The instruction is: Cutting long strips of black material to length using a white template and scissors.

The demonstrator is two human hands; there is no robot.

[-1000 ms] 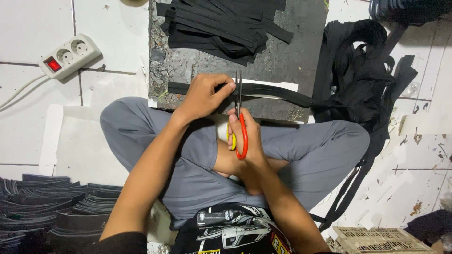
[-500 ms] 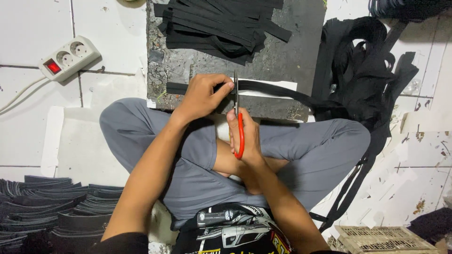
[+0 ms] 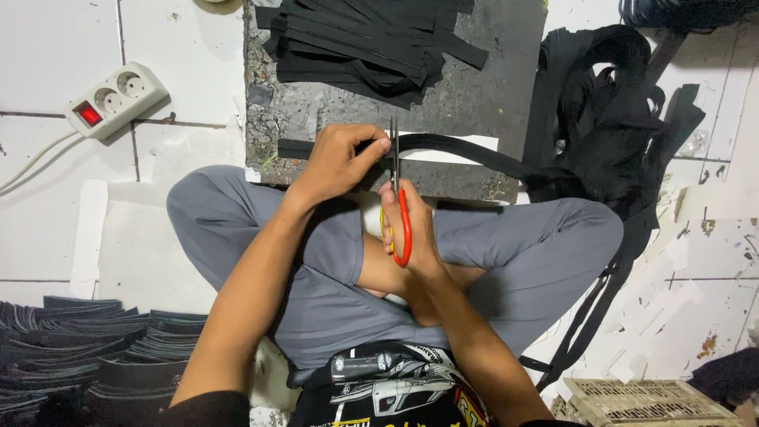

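I sit cross-legged on a white tiled floor in grey trousers. My left hand (image 3: 340,162) pinches a black strap (image 3: 466,154) that lies across a dark grey mat (image 3: 474,87). My right hand (image 3: 411,229) grips red-handled scissors (image 3: 398,202), blades pointing away from me and meeting the strap just right of my left fingers. The strap runs right toward a heap of black strap (image 3: 609,119). A short end of it sticks out left of my left hand.
Cut black strap pieces (image 3: 371,43) are piled at the mat's far end. A white power strip with a red switch (image 3: 117,99) lies at left. Stacked black pieces (image 3: 87,348) sit at lower left, a pale plastic basket (image 3: 648,399) at lower right.
The scissors' blades have closed on the strap and my hands have shifted slightly; the view has moved down a little.
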